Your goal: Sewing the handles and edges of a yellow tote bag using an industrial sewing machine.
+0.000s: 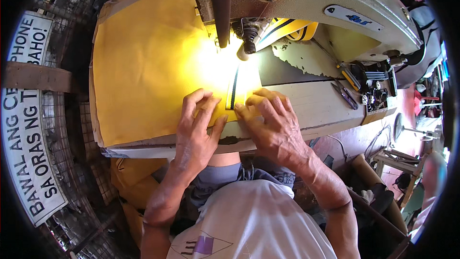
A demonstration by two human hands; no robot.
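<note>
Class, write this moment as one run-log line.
left hand: over yellow sheet; right hand: at near end of striped strip; striped strip: on yellow sheet; sewing machine: beyond both hands

wire mesh (pixel 98 163) bears a white sign (pixel 33 163) left of pinkish floor (pixel 357 145).

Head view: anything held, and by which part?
Can't tell for sure. Right hand: thumb and fingertips at the near end of the striped strip, pinching or pressing. Left hand: fingertips at the yellow sheet, no clear grip.
</note>
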